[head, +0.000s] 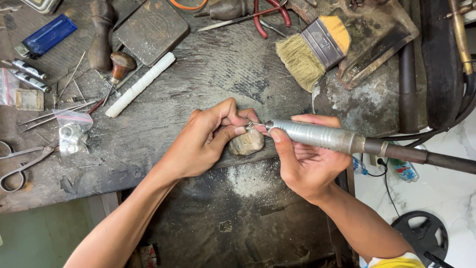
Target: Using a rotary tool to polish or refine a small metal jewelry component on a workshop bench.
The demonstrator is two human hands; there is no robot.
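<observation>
My left hand (203, 141) pinches a small metal piece (246, 125) between thumb and fingers, resting it against a worn wooden peg (246, 143) that juts from the bench edge. In my right hand (302, 166) lies a grey metal rotary handpiece (317, 135), gripped like a pen. Its thin bit (258, 124) touches the small piece. The handpiece's dark flexible shaft (436, 160) runs off to the right. The small piece is mostly hidden by my fingertips.
The dark, dusty workbench (208, 74) carries a yellow-handled brush (312, 49), a white rod (140, 85), a wooden-handled graver (118, 67), a blue lighter (47, 35), scissors (22, 166), red-handled pliers (270, 15) and a small plastic bag (72, 131). Metal dust lies below the peg.
</observation>
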